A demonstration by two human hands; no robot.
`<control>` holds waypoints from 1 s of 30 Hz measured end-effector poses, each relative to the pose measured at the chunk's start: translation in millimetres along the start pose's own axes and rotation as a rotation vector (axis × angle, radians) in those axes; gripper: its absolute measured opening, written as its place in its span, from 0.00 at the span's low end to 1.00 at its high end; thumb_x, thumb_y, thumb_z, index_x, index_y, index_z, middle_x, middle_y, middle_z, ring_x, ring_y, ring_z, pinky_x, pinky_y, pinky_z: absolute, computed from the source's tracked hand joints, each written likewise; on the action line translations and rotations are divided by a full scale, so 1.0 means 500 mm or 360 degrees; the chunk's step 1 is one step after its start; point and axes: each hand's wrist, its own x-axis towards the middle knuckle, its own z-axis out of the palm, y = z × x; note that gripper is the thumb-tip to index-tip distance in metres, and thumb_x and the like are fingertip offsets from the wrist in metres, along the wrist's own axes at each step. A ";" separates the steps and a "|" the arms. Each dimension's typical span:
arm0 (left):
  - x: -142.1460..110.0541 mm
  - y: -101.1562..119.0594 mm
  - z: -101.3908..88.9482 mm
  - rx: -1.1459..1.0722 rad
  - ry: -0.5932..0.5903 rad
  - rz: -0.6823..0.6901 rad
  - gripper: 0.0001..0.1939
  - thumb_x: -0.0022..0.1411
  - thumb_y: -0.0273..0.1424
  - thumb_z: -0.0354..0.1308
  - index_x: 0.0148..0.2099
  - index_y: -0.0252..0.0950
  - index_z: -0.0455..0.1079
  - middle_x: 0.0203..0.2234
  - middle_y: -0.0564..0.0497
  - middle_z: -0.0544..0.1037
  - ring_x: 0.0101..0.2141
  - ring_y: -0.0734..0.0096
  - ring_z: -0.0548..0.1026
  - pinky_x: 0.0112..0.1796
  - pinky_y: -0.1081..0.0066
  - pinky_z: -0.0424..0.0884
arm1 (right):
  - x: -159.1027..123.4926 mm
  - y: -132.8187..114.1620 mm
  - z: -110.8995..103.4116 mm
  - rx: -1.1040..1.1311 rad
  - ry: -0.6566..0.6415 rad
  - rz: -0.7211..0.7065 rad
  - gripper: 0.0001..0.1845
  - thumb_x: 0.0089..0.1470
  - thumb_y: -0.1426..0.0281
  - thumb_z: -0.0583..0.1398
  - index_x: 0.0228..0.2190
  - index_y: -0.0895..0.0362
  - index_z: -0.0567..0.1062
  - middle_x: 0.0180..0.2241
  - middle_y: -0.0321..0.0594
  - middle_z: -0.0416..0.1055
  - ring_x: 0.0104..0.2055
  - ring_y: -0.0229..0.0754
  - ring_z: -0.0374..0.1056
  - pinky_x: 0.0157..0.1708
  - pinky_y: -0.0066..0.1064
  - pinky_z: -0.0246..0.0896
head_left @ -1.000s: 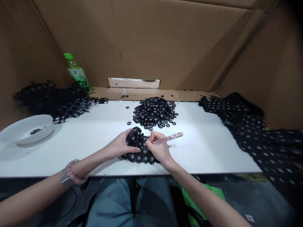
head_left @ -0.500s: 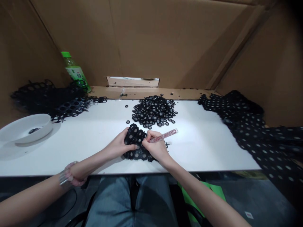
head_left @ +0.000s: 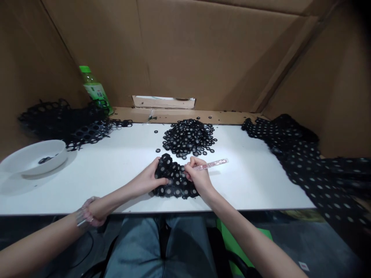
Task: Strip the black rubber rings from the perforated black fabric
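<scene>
From here, I have my left hand [head_left: 147,179] gripping the dotted black sheet [head_left: 177,190] near the front edge of the desk [head_left: 249,185], my right hand [head_left: 202,180] pinching a clear, reddish stick [head_left: 216,163] between its fingers [head_left: 191,171].

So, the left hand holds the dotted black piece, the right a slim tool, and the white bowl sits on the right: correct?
Wrong side: the head view shows the white bowl on the left. The left hand holds the dotted black piece, the right hand a slim tool.

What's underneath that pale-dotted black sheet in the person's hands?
White tabletop shows around the pale-dotted black sheet. What lies directly beneath is covered, as are most fingers of the left hand.
</scene>
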 end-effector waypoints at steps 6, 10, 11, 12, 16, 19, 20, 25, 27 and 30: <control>0.003 0.002 -0.005 0.0207 -0.0157 0.0026 0.28 0.48 0.26 0.52 0.53 0.36 0.52 0.40 0.49 0.69 0.42 0.63 0.68 0.41 0.66 0.66 | -0.019 -0.006 -0.016 0.0000 0.0001 0.0045 0.13 0.38 0.76 0.55 0.14 0.55 0.54 0.11 0.26 0.57 0.13 0.30 0.55 0.13 0.22 0.41; 0.003 0.034 -0.009 0.0378 -0.0212 0.0026 0.30 0.50 0.29 0.52 0.56 0.37 0.50 0.40 0.49 0.70 0.39 0.64 0.70 0.38 0.69 0.67 | -0.020 -0.002 -0.017 0.0142 0.0062 0.0030 0.14 0.38 0.75 0.56 0.14 0.55 0.53 0.11 0.25 0.54 0.12 0.29 0.53 0.13 0.22 0.40; 0.003 0.041 -0.014 0.0457 -0.0225 0.0051 0.30 0.50 0.30 0.52 0.56 0.37 0.49 0.40 0.49 0.70 0.39 0.63 0.70 0.38 0.69 0.67 | -0.019 -0.001 -0.017 0.0163 0.0064 0.0036 0.14 0.38 0.75 0.56 0.14 0.55 0.53 0.11 0.25 0.54 0.12 0.29 0.53 0.12 0.22 0.40; 0.003 0.048 -0.022 0.0562 -0.0235 0.0070 0.31 0.51 0.33 0.53 0.57 0.38 0.49 0.40 0.49 0.71 0.39 0.62 0.70 0.38 0.69 0.66 | -0.018 0.000 -0.017 0.0175 0.0061 0.0046 0.14 0.38 0.75 0.56 0.14 0.55 0.53 0.11 0.25 0.54 0.12 0.29 0.53 0.12 0.22 0.40; 0.002 0.052 -0.080 0.1173 -0.0137 -0.0047 0.34 0.49 0.47 0.55 0.56 0.39 0.54 0.35 0.46 0.73 0.36 0.53 0.71 0.35 0.65 0.64 | -0.017 0.001 -0.017 0.0133 0.0072 0.0063 0.14 0.38 0.75 0.56 0.14 0.55 0.53 0.11 0.25 0.55 0.13 0.29 0.54 0.13 0.22 0.40; 0.000 0.052 -0.115 0.1494 0.0104 -0.0026 0.32 0.47 0.50 0.55 0.51 0.39 0.61 0.37 0.43 0.73 0.36 0.50 0.70 0.36 0.64 0.63 | -0.018 0.001 -0.016 0.0109 0.0055 0.0058 0.13 0.38 0.75 0.55 0.14 0.55 0.54 0.10 0.26 0.56 0.13 0.29 0.53 0.13 0.22 0.41; 0.001 0.055 -0.115 0.1558 0.0204 0.0077 0.30 0.48 0.49 0.54 0.50 0.38 0.62 0.40 0.42 0.72 0.39 0.49 0.69 0.38 0.63 0.62 | -0.018 0.001 -0.016 0.0114 0.0051 0.0056 0.13 0.38 0.75 0.55 0.14 0.55 0.54 0.10 0.26 0.56 0.13 0.29 0.53 0.13 0.22 0.41; 0.023 0.075 -0.038 0.1674 0.0046 0.0636 0.25 0.54 0.45 0.50 0.50 0.34 0.61 0.46 0.41 0.68 0.48 0.52 0.63 0.47 0.61 0.55 | -0.019 0.002 -0.017 0.0202 0.0081 0.0010 0.14 0.38 0.75 0.56 0.14 0.55 0.53 0.11 0.24 0.54 0.13 0.28 0.52 0.13 0.21 0.41; 0.038 0.076 -0.003 0.1648 -0.0224 0.0629 0.24 0.52 0.47 0.52 0.46 0.35 0.64 0.41 0.43 0.71 0.42 0.55 0.67 0.44 0.63 0.58 | -0.020 0.004 -0.019 0.0249 0.0086 -0.0024 0.14 0.38 0.76 0.56 0.14 0.55 0.53 0.11 0.24 0.53 0.12 0.28 0.51 0.13 0.21 0.40; 0.057 0.074 0.020 0.1635 -0.0346 0.0488 0.28 0.44 0.52 0.56 0.40 0.34 0.67 0.30 0.45 0.74 0.33 0.58 0.70 0.39 0.65 0.59 | -0.021 0.004 -0.021 0.0263 0.0059 -0.0008 0.14 0.38 0.75 0.56 0.14 0.55 0.53 0.11 0.24 0.53 0.12 0.28 0.52 0.13 0.21 0.40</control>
